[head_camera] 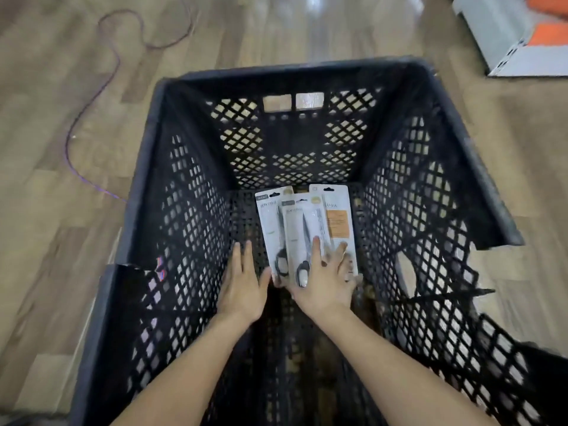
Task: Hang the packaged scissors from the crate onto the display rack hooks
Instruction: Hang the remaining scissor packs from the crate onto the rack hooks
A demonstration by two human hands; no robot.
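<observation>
- Packaged scissors: 3 flat white cards lie fanned and overlapping on the bottom of the crate, hang-holes toward the far wall; the rightmost card shows an orange panel.
- Right hand lies flat on the lower ends of the middle and right cards, fingers spread and straight, pressing rather than gripping.
- Left hand is flat and spread beside the left card, thumb at the card's lower edge, holding nothing.
- Black lattice crate stands on wood-look floor; its near right wall is broken.
- Purple cable loops on the floor to the left.
- White panel with orange patches lies at top right.
</observation>
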